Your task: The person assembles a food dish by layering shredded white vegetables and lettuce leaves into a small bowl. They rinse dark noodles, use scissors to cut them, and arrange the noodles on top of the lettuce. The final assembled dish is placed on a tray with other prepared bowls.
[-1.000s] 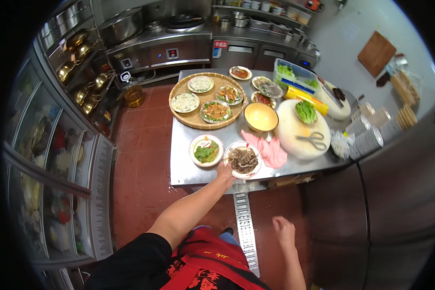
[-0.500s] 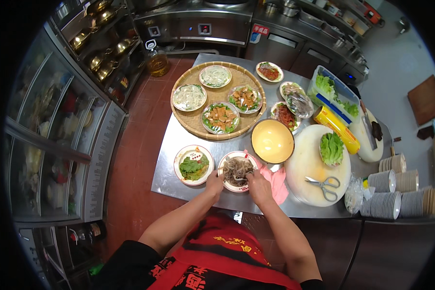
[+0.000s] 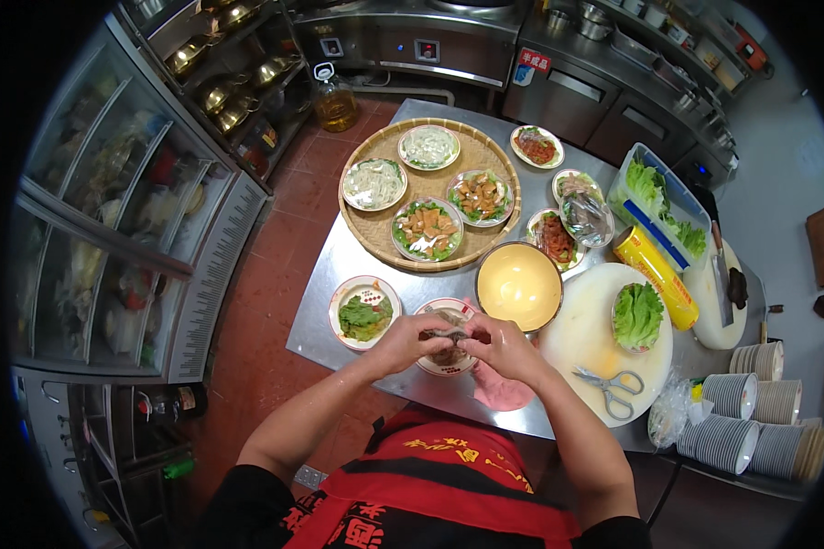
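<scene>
Both of my hands meet over a white plate point(image 3: 449, 301) near the front edge of the steel table. Grey-brown strips of food point(image 3: 447, 358) lie on that plate. My left hand point(image 3: 410, 346) and my right hand point(image 3: 504, 348) are closed, fingertips pinching a few of these strips point(image 3: 447, 333) between them, just above the plate. The fingers hide part of the food. To the left stands a plate with green leaves point(image 3: 366, 317). A pink cloth point(image 3: 502, 392) lies under my right wrist, and a yellow bowl point(image 3: 519, 285) with a dark rim sits behind it.
A round bamboo tray point(image 3: 375, 229) bears several film-covered dishes. On the right, scissors point(image 3: 611, 389) and a lettuce dish point(image 3: 638, 316) rest on a round white board point(image 3: 568, 352). Further right are a yellow box point(image 3: 656, 277), a knife point(image 3: 721, 274) and stacked plates point(image 3: 719, 444).
My hands have moved from gripping the plate's two sides to above its middle, where they now pinch some grey-brown strips. The view has shifted slightly.
</scene>
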Motion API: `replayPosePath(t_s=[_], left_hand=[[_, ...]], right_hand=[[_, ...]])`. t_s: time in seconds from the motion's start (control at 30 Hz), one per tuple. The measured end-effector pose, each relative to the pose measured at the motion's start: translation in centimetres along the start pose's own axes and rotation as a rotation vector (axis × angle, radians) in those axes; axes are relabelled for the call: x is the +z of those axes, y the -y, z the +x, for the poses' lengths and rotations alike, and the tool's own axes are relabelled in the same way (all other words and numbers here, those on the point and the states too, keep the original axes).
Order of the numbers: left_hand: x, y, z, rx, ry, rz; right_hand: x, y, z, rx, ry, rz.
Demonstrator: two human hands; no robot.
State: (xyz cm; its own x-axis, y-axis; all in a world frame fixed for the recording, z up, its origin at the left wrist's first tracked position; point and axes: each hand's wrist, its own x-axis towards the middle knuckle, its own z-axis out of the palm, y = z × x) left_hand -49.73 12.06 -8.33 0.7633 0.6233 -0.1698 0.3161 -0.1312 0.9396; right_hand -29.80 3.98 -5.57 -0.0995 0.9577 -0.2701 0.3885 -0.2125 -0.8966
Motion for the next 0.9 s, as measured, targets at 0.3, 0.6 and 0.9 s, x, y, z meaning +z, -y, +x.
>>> replayPosePath(t_s=[0.3,0.6,0.9], left_hand=[[-2.2,-11.6,1.3,0.099,-0.025,0.085],[-5.2,-16.4,-1.4,0.088,-0.234,-0.045],[-6.3,-15.2,-1.8,0.133,-0.312,-0.19]], right_hand=[[-3.0,-1.2,0.6,-0.173,0.227,0.1],[-1.4,-1.9,1.8,-0.123,0.244,0.262],[-2.6,0.8,1.7,-0.08,0.262,0.396]])
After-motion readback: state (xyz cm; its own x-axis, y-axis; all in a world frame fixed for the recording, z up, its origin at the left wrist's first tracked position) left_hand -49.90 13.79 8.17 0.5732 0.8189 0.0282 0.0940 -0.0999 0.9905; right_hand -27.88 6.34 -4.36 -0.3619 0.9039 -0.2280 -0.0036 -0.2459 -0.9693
